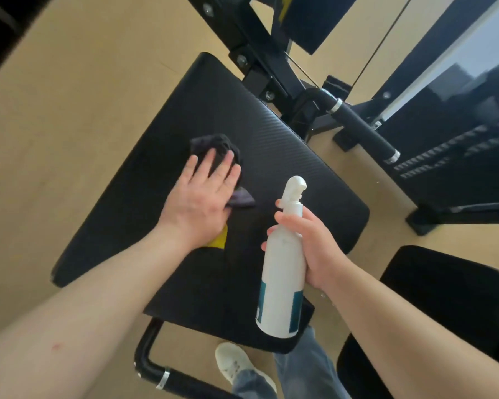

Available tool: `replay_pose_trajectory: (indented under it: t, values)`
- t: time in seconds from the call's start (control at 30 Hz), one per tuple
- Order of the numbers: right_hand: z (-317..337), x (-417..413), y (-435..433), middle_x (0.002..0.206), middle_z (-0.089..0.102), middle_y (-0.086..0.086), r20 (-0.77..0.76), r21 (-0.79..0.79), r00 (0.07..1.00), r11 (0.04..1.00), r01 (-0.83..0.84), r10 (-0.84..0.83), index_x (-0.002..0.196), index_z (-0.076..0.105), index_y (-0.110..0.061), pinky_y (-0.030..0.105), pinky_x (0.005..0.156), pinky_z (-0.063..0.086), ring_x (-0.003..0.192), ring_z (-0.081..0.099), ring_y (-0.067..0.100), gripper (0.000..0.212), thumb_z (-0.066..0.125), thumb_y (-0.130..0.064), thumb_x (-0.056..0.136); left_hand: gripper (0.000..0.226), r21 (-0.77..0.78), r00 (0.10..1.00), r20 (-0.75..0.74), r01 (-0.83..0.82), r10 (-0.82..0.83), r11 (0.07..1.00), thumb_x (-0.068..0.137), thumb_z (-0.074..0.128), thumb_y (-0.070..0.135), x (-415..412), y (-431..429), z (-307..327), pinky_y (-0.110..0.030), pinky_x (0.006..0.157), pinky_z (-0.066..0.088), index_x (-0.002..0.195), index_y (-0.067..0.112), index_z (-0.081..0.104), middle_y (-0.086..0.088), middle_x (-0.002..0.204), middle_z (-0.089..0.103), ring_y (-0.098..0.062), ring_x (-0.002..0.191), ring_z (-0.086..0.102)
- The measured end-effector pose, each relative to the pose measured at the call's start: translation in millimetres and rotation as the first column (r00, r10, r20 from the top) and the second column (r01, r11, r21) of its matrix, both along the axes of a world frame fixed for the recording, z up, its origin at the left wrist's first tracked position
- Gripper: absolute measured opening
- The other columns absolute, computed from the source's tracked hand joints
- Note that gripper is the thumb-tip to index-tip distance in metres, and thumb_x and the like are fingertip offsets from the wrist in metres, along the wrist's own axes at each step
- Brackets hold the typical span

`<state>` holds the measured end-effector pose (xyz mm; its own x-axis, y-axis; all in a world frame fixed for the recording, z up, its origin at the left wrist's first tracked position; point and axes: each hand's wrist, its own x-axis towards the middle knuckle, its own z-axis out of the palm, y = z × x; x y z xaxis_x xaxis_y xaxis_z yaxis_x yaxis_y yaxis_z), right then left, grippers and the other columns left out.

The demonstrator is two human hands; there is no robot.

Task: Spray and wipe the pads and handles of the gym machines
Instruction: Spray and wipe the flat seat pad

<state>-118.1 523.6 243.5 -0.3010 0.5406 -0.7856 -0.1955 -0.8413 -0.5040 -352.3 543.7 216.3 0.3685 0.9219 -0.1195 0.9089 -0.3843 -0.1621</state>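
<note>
A large black seat pad (pixel 285 156) of a gym machine fills the middle of the head view. My left hand (pixel 202 197) lies flat, fingers straight, pressing a dark cloth (pixel 222 148) onto the pad's left half. A yellow patch (pixel 218 239) shows by that wrist. My right hand (pixel 314 240) grips a white spray bottle (pixel 283 269) with a teal label, held upright above the pad's near right part, nozzle pointing away. A black foam handle (pixel 363 131) with silver collars juts out right of the pad.
The black machine frame (pixel 257 53) rises behind the pad. Another black pad (pixel 450 298) sits at lower right. A second handle bar (pixel 156 367) lies below the seat. My white shoe (pixel 236 364) and jeans stand on the tan floor (pixel 84 82). A weight stack housing (pixel 458 156) is at right.
</note>
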Motion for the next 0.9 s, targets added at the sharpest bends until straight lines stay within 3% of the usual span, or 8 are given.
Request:
replay_pose_trajectory:
  t: [0.1, 0.23, 0.5, 0.6, 0.73, 0.8, 0.9]
  values:
    - [-1.1, 5.3, 4.7, 0.088, 0.068, 0.014, 0.000, 0.015, 1.000, 1.000, -0.001, 0.001, 0.130, 0.060, -0.024, 0.045, 0.070, 0.063, 0.076, 0.070, 0.030, 0.034, 0.066, -0.017, 0.097, 0.067, 0.025, 0.985, -0.004, -0.171, 0.171, 0.985, 0.099, 0.046, 0.034, 1.0, 31.6, 6.8, -0.056, 0.124, 0.015, 0.156, 0.002, 0.034, -0.021, 0.165, 0.026, -0.047, 0.150, 0.023]
    - [-1.1, 16.5, 13.2, 0.086, 0.068, 0.014, -0.010, 0.018, 0.997, 0.997, 0.074, -0.074, 0.131, 0.060, -0.023, 0.046, 0.070, 0.062, 0.076, 0.070, 0.031, 0.034, 0.065, -0.017, 0.098, 0.062, 0.053, 0.969, 0.015, -0.247, 0.246, 0.968, 0.100, 0.042, 0.030, 27.5, 32.1, 4.2, -0.054, 0.124, 0.022, 0.155, 0.002, 0.034, -0.020, 0.164, 0.028, -0.044, 0.150, 0.025]
    - [-8.4, 39.9, 4.6, 0.083, 0.067, 0.016, -0.023, 0.030, 0.980, 0.980, 0.199, -0.198, 0.132, 0.060, -0.019, 0.047, 0.069, 0.062, 0.071, 0.069, 0.032, 0.047, 0.071, -0.022, 0.086, 0.055, -0.010, 0.993, 0.115, 0.006, -0.005, 1.000, 0.101, 0.046, 0.024, 99.5, 2.2, -38.2, -0.052, 0.123, 0.026, 0.151, 0.002, 0.043, -0.020, 0.160, 0.038, -0.042, 0.147, 0.035]
    - [-12.4, 53.9, -10.7, 0.087, 0.067, 0.015, -0.009, 0.031, 0.973, 0.973, 0.229, -0.229, 0.128, 0.061, -0.019, 0.047, 0.070, 0.063, 0.075, 0.068, 0.032, 0.034, 0.069, -0.018, 0.095, 0.058, -0.076, 0.989, 0.100, 0.116, -0.108, 0.990, 0.105, 0.039, 0.032, 124.8, -23.9, -54.3, -0.050, 0.126, 0.019, 0.156, 0.005, 0.034, -0.017, 0.165, 0.028, -0.038, 0.153, 0.024]
    - [-13.1, 63.4, -32.1, 0.096, 0.069, 0.014, 0.045, 0.067, 0.981, 0.981, 0.184, -0.188, 0.120, 0.065, -0.020, 0.059, 0.087, 0.060, 0.084, 0.069, 0.029, 0.041, 0.073, -0.025, 0.080, 0.061, -0.185, 0.975, 0.089, 0.216, -0.202, 0.959, 0.107, 0.030, 0.035, 134.5, -57.8, -64.4, -0.049, 0.127, 0.013, 0.162, 0.010, 0.020, -0.012, 0.169, 0.019, -0.037, 0.156, 0.014]
    - [-11.7, 64.6, -42.7, 0.096, 0.071, 0.011, 0.074, 0.080, 0.984, 0.984, 0.156, -0.162, 0.121, 0.066, -0.023, 0.055, 0.086, 0.061, 0.083, 0.072, 0.024, 0.036, 0.074, -0.021, 0.085, 0.064, -0.241, 0.954, 0.117, 0.298, -0.277, 0.924, 0.105, 0.036, 0.036, 131.5, -76.7, -66.2, -0.050, 0.127, 0.013, 0.163, 0.014, 0.018, -0.009, 0.169, 0.020, -0.037, 0.156, 0.013]
    - [-7.4, 65.0, -56.3, 0.091, 0.072, 0.006, 0.101, 0.073, 0.983, 0.987, 0.144, -0.151, 0.123, 0.065, -0.027, 0.045, 0.081, 0.063, 0.080, 0.073, 0.019, 0.029, 0.067, -0.016, 0.097, 0.069, -0.301, 0.927, 0.144, 0.375, -0.347, 0.877, 0.098, 0.049, 0.040, 122.2, -107.3, -61.1, -0.050, 0.126, 0.018, 0.159, 0.014, 0.031, -0.006, 0.163, 0.035, -0.035, 0.154, 0.021]
